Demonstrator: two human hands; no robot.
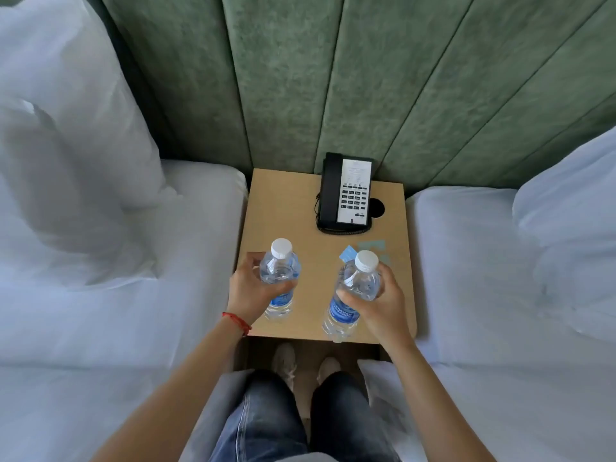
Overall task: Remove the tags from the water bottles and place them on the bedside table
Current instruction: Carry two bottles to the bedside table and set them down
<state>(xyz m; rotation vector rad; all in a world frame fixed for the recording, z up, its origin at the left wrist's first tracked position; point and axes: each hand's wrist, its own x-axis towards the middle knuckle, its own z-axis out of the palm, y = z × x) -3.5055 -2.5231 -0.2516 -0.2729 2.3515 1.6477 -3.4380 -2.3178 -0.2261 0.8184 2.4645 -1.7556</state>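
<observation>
Gripping bottles (279,278) mid-body — both hands (248,288).

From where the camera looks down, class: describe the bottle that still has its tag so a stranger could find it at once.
Find the wooden bedside table between the two beds. Two water bottles are held above its near edge. It is the one in the right hand, the tagged bottle: a blue tag hangs at its neck.
</observation>
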